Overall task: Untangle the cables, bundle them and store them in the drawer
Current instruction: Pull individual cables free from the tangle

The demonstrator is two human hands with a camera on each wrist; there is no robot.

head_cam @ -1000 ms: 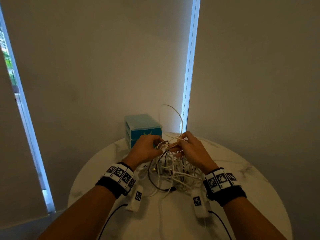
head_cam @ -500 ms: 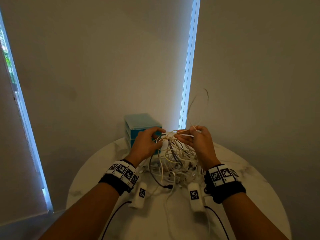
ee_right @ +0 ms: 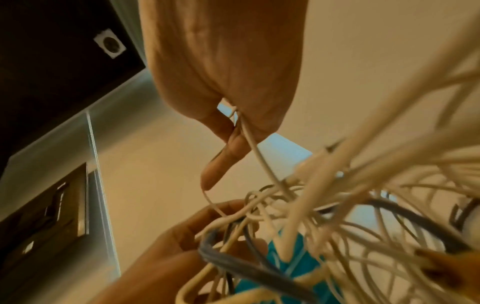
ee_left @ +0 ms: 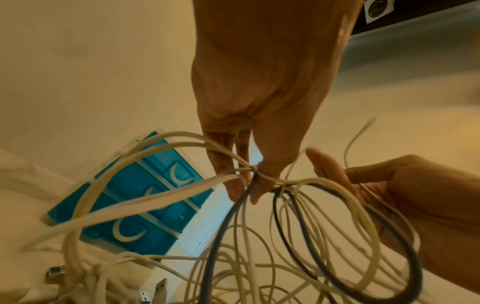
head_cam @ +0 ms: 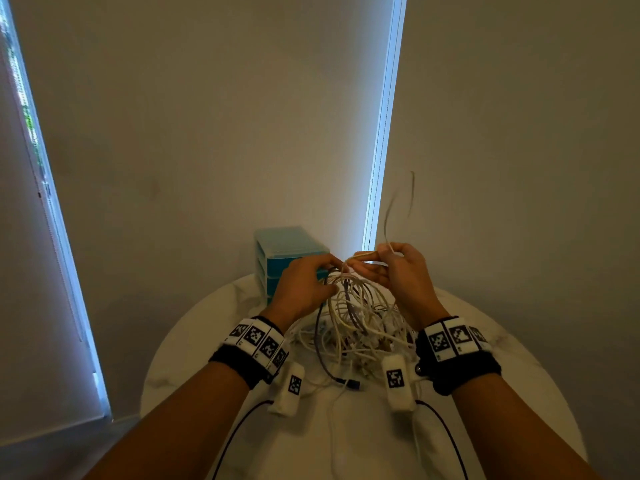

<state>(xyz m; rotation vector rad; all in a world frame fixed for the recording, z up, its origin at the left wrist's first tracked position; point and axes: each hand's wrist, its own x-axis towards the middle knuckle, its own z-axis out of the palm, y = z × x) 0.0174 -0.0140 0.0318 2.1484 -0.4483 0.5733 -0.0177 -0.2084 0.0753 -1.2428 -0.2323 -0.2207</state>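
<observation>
Bare forearms end in black wristbands point(head_cam: 242, 362) topped with white blocks of black square markers, each carrying a white marker-tagged pod point(head_cam: 398, 382) trailing a thin black cord point(head_cam: 235, 431).

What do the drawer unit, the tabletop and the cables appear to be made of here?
Drawer unit: apparently plastic, teal fronts in a paler, slightly see-through frame, with moulded crescent handles.
Table: white with grey veining, marble or a marble-look surface; which one cannot be told.
Cables: flexible rubbery or plastic sheathing, mostly off-white, a few dark; metal plugs show at some ends.
</observation>
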